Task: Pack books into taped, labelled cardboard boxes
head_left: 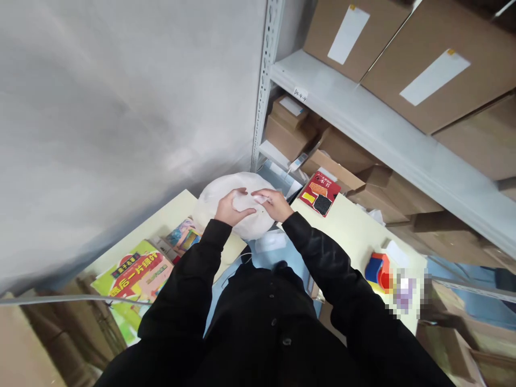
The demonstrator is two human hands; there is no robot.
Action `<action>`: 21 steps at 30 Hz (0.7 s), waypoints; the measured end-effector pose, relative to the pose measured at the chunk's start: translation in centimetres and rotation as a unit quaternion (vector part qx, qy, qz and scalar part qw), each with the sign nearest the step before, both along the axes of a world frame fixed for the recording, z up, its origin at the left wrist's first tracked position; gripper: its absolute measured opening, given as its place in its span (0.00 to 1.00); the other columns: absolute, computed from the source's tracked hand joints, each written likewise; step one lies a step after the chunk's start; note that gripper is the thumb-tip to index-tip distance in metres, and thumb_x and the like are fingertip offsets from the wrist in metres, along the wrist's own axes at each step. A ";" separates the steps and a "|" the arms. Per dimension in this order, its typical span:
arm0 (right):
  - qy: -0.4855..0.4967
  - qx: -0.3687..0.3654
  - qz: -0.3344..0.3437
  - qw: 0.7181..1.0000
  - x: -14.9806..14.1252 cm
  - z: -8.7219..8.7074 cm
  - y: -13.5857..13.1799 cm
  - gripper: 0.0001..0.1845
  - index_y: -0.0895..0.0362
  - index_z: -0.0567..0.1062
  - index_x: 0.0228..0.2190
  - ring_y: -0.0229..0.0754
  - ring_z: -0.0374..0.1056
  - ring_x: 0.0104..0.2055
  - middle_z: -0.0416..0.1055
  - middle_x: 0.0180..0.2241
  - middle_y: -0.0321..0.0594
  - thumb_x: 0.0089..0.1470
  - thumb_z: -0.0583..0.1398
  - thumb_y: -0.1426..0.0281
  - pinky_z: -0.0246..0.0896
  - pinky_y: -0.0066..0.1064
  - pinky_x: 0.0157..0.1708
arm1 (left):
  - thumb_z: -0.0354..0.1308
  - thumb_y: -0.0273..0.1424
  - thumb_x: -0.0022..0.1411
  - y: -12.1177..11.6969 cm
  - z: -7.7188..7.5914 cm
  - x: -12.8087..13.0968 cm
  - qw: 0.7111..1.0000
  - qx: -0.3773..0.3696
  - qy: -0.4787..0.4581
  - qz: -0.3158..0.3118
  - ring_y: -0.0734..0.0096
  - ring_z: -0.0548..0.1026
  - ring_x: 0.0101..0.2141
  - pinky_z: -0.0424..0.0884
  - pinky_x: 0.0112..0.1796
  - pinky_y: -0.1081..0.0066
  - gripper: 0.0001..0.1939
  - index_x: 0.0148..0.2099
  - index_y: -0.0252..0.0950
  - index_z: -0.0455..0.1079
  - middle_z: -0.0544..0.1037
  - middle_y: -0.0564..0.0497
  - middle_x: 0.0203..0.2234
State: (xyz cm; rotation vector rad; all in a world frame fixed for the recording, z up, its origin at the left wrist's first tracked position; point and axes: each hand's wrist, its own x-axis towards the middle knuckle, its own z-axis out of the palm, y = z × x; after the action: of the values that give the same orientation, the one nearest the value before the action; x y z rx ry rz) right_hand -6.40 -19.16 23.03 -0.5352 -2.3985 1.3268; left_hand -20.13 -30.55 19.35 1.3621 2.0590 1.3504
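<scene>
Both my hands are raised over a large round white thing (213,193), soft-looking like a filled plastic bag; I cannot tell what it is. My left hand (230,208) curves its thumb and fingers around a thin whitish piece (243,202), which barely stands out from the white behind it. Close by on the right, my right hand (278,204) pinches a small pale, slightly shiny piece (261,199) between thumb and fingers. Whether the two pieces are one and the same cannot be made out.
On the left, a pale table (177,205) bears colourful books (139,274). A red book (320,193) and a red-and-blue tape dispenser (378,270) lie on the right table (350,220). Metal shelving (342,88) with cardboard boxes (403,59) rises at right. A grey wall (121,107) stands left.
</scene>
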 end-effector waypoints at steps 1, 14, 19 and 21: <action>0.023 -0.046 0.003 0.999 0.3 0.7 0.3 0.11 0.57 0.75 0.34 0.39 0.69 0.37 0.73 0.33 0.38 0.56 0.56 0.65 0.66 0.30 0.39 | 0.68 0.42 0.41 0.0 -0.2 0.1 1.000 -0.003 -0.019 -0.010 0.62 0.75 0.40 0.70 0.44 0.66 0.30 0.45 0.33 0.68 0.77 0.47 0.38; 0.234 -0.213 -0.101 0.943 5.0 12.3 3.7 0.22 0.56 0.71 0.37 0.40 0.72 0.41 0.72 0.33 0.35 0.46 0.63 0.54 0.72 0.33 0.36 | 0.56 0.30 0.51 4.7 -0.3 -0.3 0.992 -0.017 0.119 -0.028 0.61 0.74 0.42 0.68 0.46 0.66 0.19 0.47 0.34 0.68 0.76 0.45 0.41; 0.309 -0.162 -0.158 0.924 6.3 15.7 4.4 0.18 0.55 0.71 0.41 0.41 0.72 0.43 0.74 0.37 0.35 0.52 0.59 0.56 0.73 0.34 0.37 | 0.56 0.29 0.51 4.9 1.1 -0.5 0.990 -0.013 0.142 -0.014 0.58 0.74 0.44 0.68 0.47 0.65 0.21 0.50 0.32 0.68 0.76 0.43 0.42; 0.334 -0.141 -0.144 0.921 7.0 17.8 4.6 0.15 0.52 0.72 0.42 0.41 0.72 0.44 0.75 0.38 0.32 0.54 0.59 0.59 0.72 0.33 0.37 | 0.59 0.29 0.49 5.1 1.5 -0.6 0.989 -0.021 0.147 -0.013 0.56 0.74 0.43 0.69 0.47 0.65 0.21 0.48 0.31 0.69 0.77 0.42 0.41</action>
State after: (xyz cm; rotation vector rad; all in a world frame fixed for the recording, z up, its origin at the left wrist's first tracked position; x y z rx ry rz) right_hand 0.59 -14.57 40.87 -0.3979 -1.5283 1.4336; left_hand -20.70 -25.43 20.81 1.6469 2.2290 1.1433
